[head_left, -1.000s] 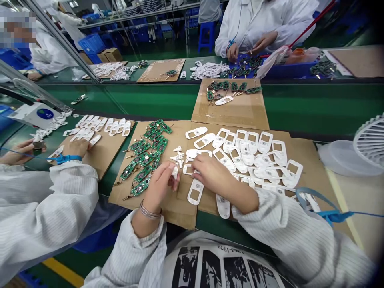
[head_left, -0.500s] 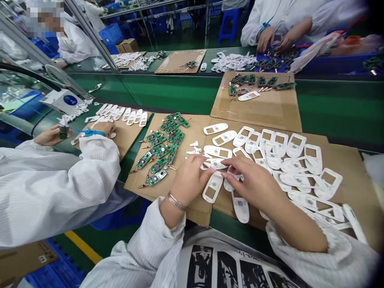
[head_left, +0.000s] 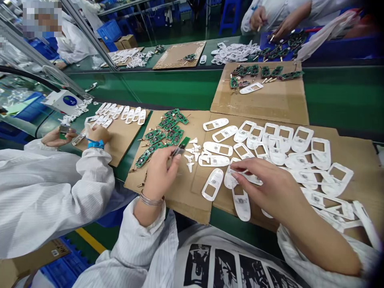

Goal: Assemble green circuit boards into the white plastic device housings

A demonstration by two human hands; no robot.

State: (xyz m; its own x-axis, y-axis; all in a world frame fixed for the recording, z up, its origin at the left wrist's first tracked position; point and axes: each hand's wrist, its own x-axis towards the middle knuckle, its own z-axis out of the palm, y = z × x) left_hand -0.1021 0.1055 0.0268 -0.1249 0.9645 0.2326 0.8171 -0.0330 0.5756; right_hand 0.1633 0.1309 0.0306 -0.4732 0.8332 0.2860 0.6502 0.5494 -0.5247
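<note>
My left hand (head_left: 160, 170) is closed, pinching a small flat dark piece with a green end (head_left: 181, 147) between thumb and fingers above the circuit boards. My right hand (head_left: 258, 180) hangs over the white plastic casings, thumb and fingertips close together. Whatever is between them, if anything, I cannot make out. A white casing with a square window (head_left: 213, 184) lies on the cardboard between my hands. Just left of my right fingertips is another white casing (head_left: 213, 161). Small white plastic pieces (head_left: 190, 158) lie near my left hand. Green circuit boards (head_left: 156, 138) sit beyond it, partly hidden.
Many overlapping white casings (head_left: 303, 140) cover the cardboard (head_left: 180, 200) to the right. Across the green belt (head_left: 168, 90), another cardboard sheet (head_left: 258, 104) bears more boards. A co-worker's hands (head_left: 97, 134) work at the left; another person's hands (head_left: 292, 22) are opposite.
My left hand has moved left, away from the casings, and now holds the dark piece with a green end. The casing between my hands lies free. My right hand has shifted slightly right.
</note>
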